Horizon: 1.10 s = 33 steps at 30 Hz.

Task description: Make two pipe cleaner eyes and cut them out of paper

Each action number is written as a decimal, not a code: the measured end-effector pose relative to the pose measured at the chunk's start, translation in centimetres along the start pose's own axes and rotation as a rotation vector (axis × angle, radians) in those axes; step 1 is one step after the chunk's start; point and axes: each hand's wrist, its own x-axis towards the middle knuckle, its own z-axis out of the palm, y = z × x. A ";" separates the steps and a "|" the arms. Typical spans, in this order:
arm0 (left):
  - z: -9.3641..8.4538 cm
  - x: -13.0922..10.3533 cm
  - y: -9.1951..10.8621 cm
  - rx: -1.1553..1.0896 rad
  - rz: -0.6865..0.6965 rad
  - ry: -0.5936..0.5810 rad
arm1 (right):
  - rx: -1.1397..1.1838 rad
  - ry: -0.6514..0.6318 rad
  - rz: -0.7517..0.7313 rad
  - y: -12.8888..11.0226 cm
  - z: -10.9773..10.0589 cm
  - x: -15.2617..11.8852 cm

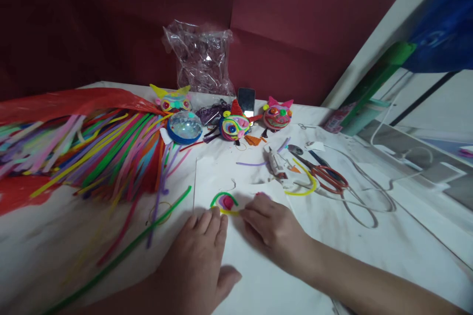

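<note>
My left hand (197, 251) lies palm down on the white paper (258, 275), fingers stretched out and thumb apart. Its fingertips touch a small eye-like coil (227, 202) with a pink middle, lilac around it, and a green pipe cleaner along the top. A yellow pipe cleaner (232, 213) curves along the coil's lower edge. At the right end of that yellow strip, my right hand (275, 231) is closed in a pinch. A second pinkish piece (263, 194) shows partly behind my right knuckles. One long green pipe cleaner (140, 236) passes left of my left hand.
Many coloured pipe cleaners (114, 152) spill from a red plastic bag (92, 98) at left. Decorated animal heads (236, 125) and a glittery bowl-shaped piece (185, 127) stand behind. Right of the paper lie a glue gun (278, 163), scissors (332, 179) and a looped cable (364, 216).
</note>
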 end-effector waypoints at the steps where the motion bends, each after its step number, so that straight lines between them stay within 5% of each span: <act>1: -0.1 0.0 0.1 -0.007 -0.001 -0.007 | 0.019 0.046 -0.073 -0.4 -0.7 0.1; 4: -0.4 -0.1 0.2 0.011 0.006 -0.011 | 0.089 0.153 -0.164 -1.0 -2.9 0.7; 9: 0.2 0.0 -0.2 0.120 0.060 0.135 | 0.061 0.311 0.161 1.4 -5.2 1.7; 19: 1.8 0.5 -1.5 0.313 0.253 0.573 | -0.220 -0.162 0.409 5.3 -7.9 0.1; 25: 1.8 1.0 -2.4 0.272 0.298 0.636 | -0.291 -0.225 0.624 7.5 -8.1 -4.4; 29: 2.1 1.1 -2.8 0.245 0.308 0.651 | -0.221 -0.198 0.494 7.3 -6.9 -6.2; 33: 3.3 1.6 -3.7 0.233 0.327 0.682 | -0.428 -0.162 0.403 7.5 -5.7 -5.8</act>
